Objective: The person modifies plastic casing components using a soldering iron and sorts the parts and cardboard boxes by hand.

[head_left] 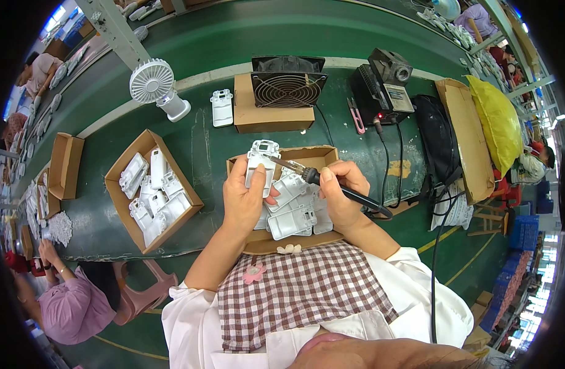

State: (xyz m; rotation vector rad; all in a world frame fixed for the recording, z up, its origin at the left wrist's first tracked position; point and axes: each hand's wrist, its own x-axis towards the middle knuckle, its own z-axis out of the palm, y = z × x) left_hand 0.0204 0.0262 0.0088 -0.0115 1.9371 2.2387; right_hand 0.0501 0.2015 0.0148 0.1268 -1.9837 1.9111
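Observation:
My left hand is closed around a white plastic housing, held upright above an open cardboard box. In my right hand is a soldering iron with a black handle. Its metal tip reaches left to the upper part of the housing; whether it touches, I cannot tell. Several more white housings lie heaped in the box below my hands. The iron's cable trails off to the right from its handle.
A second cardboard box with white housings stands left. Behind are a white fan, a single housing, a black fan on a carton, pink-handled snips and a black soldering station. A black bag lies right. A person sits left.

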